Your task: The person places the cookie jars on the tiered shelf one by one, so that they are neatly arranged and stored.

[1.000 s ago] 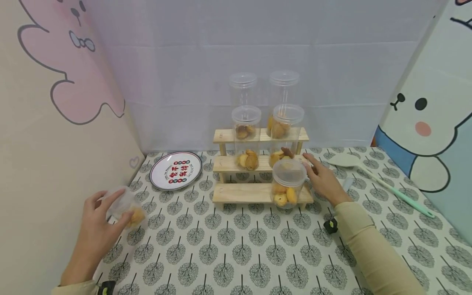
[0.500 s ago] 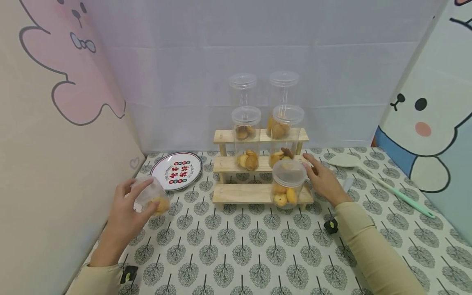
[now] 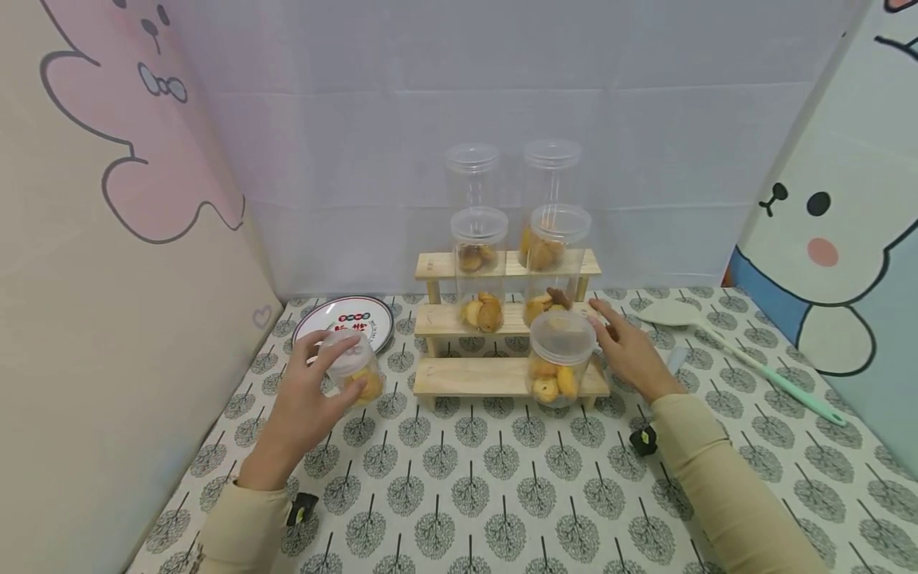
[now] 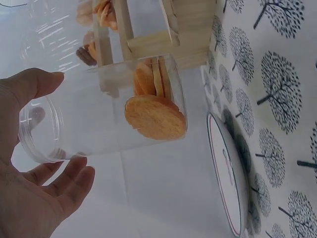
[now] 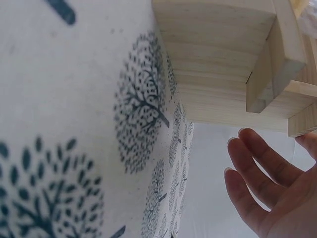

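Note:
My left hand (image 3: pixel 307 402) grips a clear plastic jar (image 4: pixel 104 111) by its lidded end, above the table and in front of the plate. Several round cookies (image 4: pixel 156 116) lie at the jar's bottom. At the right end of the three-tier wooden rack (image 3: pixel 473 375) is my right hand (image 3: pixel 631 355), its fingers extended. In the right wrist view one fingertip meets the rack's edge, and the other fingers are apart from the wood. A cookie jar (image 3: pixel 562 359) stands on the right of the lowest tier. Two taller jars stand on the middle tier, two on the top.
A white plate (image 3: pixel 323 319) with red lettering lies at the back left. To the right of the rack lies a long spoon (image 3: pixel 760 363) with a pale green handle. A tree-print cloth (image 3: pixel 445 486) covers the table. Walls rise at the back and both sides.
My left hand has carried the jar rightward and slightly up from the table's left side, now partly covering the plate. The right hand has stayed at the rack.

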### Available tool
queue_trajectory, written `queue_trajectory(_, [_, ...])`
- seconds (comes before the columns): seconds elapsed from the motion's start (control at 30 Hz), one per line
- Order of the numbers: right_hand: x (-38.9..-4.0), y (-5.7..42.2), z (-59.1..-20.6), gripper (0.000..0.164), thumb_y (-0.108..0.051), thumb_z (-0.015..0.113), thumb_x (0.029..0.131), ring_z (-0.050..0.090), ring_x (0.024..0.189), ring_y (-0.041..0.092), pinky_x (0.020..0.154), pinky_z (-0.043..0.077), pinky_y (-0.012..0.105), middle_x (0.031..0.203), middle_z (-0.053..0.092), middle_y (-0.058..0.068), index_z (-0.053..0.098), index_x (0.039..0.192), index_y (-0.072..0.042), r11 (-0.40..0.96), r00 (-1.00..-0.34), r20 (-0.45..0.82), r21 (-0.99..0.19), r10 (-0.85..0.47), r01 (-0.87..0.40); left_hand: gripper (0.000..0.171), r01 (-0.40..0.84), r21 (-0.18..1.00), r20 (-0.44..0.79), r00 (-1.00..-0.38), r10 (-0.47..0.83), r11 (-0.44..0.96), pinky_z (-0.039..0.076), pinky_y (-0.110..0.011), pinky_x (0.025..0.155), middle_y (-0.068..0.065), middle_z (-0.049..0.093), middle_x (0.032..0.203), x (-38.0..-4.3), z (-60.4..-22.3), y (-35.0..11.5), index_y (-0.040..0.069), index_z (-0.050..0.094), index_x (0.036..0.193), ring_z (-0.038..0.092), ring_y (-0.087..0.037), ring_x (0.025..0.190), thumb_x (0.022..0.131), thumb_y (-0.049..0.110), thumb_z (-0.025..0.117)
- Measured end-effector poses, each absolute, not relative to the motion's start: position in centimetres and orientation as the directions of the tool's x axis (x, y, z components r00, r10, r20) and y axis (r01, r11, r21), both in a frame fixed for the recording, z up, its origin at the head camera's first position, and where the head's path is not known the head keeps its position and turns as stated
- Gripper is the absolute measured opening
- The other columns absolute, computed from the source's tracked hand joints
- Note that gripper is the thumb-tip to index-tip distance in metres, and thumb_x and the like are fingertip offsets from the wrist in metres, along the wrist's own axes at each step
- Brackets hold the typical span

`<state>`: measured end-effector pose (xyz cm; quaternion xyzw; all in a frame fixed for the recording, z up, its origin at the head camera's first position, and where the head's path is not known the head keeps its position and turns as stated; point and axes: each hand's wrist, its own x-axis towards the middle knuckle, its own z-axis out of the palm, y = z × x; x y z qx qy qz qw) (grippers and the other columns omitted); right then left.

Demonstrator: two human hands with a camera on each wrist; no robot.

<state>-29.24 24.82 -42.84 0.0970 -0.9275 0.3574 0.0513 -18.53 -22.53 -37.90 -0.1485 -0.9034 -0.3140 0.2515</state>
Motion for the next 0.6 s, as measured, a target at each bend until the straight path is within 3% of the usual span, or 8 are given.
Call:
queue_trajectory(0.33, [-29.5,24.7,-43.0,0.063,-0.065,0.028,0.101,0.06,0.115,0.043,0.087,0.051,0.062,0.131,0.061,0.027,0.019,0.159,-0.04,0.719,-0.978,0.159,-0.664,-0.137,-0.208,0.063,0.539,0.463,0.563,-0.792,0.235,0.704,0.054,-0.053,0.086,-0.02,0.039,0.145,-20.3,-36.8,-19.2,0.02,0.06,0.137,0.049,-0.039,0.119,0.079,0.011,0.084])
queue_trajectory(0.6, [-29.4,24.9,-43.0,0.062,-0.062,0.028,0.103,0.06,0.115,0.043,0.087,0.051,0.061,0.129,0.061,0.027,0.018,0.159,-0.039,0.722,-0.978,0.156,-0.66,-0.14,-0.208,0.063,0.603,0.434,0.563,-0.761,0.321,0.669,0.05,-0.054,0.098,-0.021,0.039,0.145,-21.8,-36.3,-15.9,0.021,0.059,0.138,0.048,-0.039,0.124,0.08,0.014,0.084])
